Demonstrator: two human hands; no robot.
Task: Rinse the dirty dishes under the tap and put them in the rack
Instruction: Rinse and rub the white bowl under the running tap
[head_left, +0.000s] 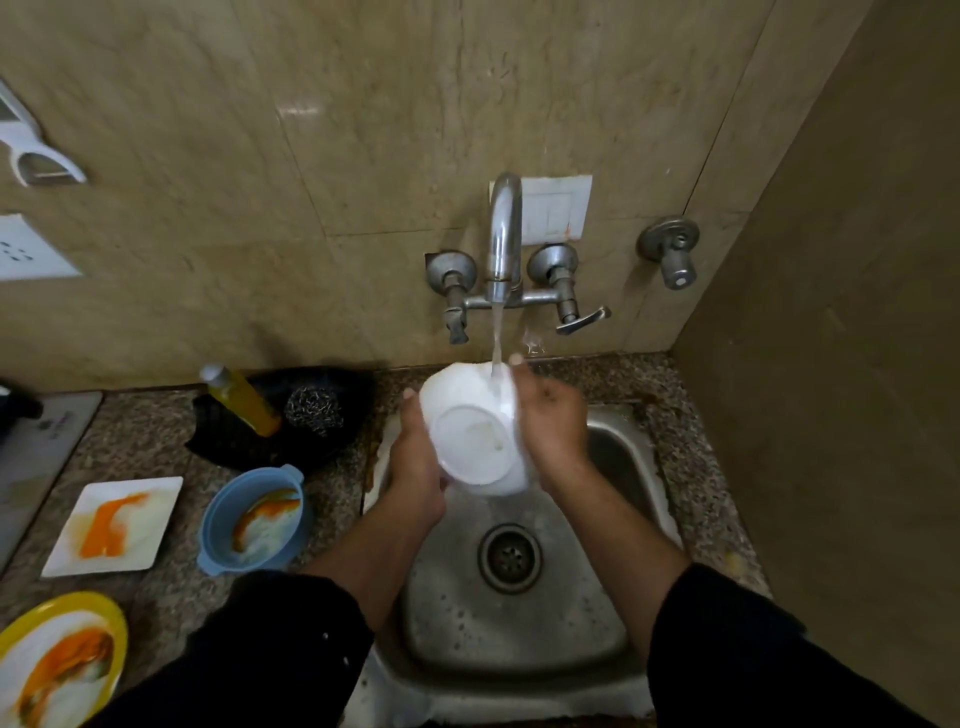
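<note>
The white bowl (470, 441) hangs over the sink (519, 634), base turned toward me, with the stream from the tap (505, 234) landing on its far right side. It lies between both hands. My left hand (415, 462) has a curled grip round its left wall, and my right hand (553, 421) wraps its right. A smeared blue bowl (260, 514) sits left on the table (130, 441). I see no rack.

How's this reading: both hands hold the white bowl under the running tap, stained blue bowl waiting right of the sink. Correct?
Wrong side. The head view shows the stained blue bowl left of the sink. The left hand and right hand do hold the white bowl under the running tap.
</note>
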